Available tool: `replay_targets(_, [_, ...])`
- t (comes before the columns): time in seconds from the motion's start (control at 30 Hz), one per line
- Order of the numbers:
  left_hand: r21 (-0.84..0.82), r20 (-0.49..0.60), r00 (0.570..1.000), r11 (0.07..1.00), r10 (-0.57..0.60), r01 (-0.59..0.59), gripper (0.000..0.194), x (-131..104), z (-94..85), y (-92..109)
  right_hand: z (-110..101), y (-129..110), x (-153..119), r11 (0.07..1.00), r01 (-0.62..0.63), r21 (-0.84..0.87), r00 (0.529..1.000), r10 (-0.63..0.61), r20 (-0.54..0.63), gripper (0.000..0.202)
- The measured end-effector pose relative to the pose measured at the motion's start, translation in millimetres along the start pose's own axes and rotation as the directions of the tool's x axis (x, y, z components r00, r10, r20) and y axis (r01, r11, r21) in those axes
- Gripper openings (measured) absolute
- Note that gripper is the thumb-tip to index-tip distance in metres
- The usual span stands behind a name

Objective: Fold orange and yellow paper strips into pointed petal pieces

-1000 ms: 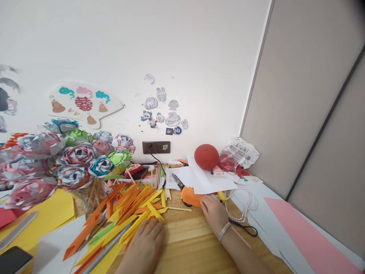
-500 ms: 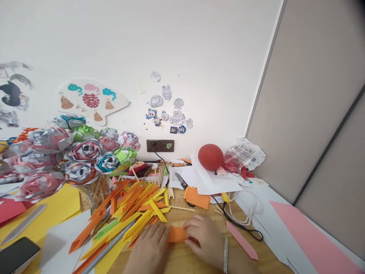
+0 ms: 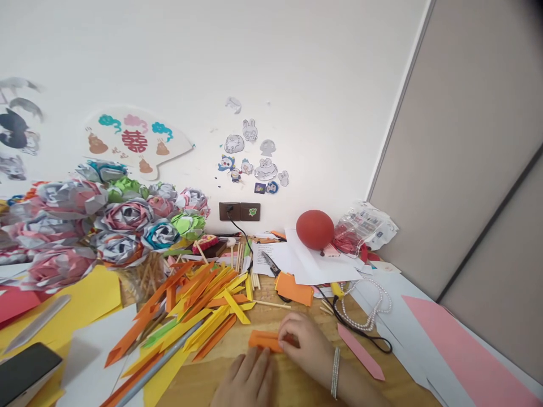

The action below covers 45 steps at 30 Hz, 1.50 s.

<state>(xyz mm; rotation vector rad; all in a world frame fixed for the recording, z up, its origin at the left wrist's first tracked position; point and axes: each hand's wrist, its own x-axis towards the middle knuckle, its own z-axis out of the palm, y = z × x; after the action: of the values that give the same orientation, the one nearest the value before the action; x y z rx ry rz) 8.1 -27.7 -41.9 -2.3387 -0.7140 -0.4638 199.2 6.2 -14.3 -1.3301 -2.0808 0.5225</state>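
one held paper (image 3: pixel 262 338), one red balloon (image 3: pixel 315 229)

A wooden table (image 3: pixel 265 319) bears an orange paper (image 3: pixel 261 340), a pink strip (image 3: pixel 360 351), a thin stick (image 3: pixel 271 304) and piled paper strips (image 3: pixel 199 298).

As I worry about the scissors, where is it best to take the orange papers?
Probably by the near right corner, coming from the near side: the orange papers lie flat, and the scissors' blades stick out at the far left.
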Motion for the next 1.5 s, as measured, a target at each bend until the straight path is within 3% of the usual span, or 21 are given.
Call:
replay_targets(0.17, [-0.102,0.016,0.995,0.989,-0.103,0.104,0.031,1.8,0.4,-2.5,2.9,1.9,2.6,1.0,-0.03,-0.001,0.999,0.03,-0.021,0.015])
replay_targets(0.4, [-0.139,0.03,0.994,0.984,-0.106,0.109,0.041,-1.8,3.8,-4.2,6.4,-0.3,4.6,0.992,-0.083,-0.092,0.996,0.08,-0.041,0.015])
replay_targets(0.6, [-0.185,0.127,0.982,0.97,-0.136,0.158,0.049,1.0,-0.4,-5.5,6.9,-2.7,3.9,0.982,-0.103,-0.161,0.994,0.097,-0.043,0.016])
replay_targets(0.9, [-0.232,0.132,0.979,0.955,-0.158,0.185,0.049,1.7,-2.3,-5.2,10.0,0.0,2.0,0.98,-0.08,-0.185,0.996,0.071,-0.059,0.015])
replay_targets(1.03, [-0.266,0.161,0.97,0.939,-0.182,0.22,0.048,2.5,-3.5,-5.0,13.2,-1.4,2.1,0.977,-0.102,-0.185,0.991,0.084,-0.105,0.006])
replay_targets(1.2, [-0.267,0.182,0.967,0.937,-0.179,0.224,0.049,5.6,-7.0,-5.5,19.2,1.5,1.4,0.972,-0.148,-0.185,0.982,0.122,-0.141,0.012])
replay_targets(1.3, [-0.229,0.207,0.967,0.953,-0.151,0.198,0.048,7.4,-10.0,-6.7,12.8,4.4,0.8,0.969,-0.18,-0.169,0.979,0.161,-0.124,0.016])
replay_targets(1.5, [-0.268,0.232,0.958,0.935,-0.17,0.231,0.049,4.2,-8.8,-8.2,-17.8,12.0,-2.1,0.948,-0.23,-0.218,0.971,0.24,0.017,0.028])
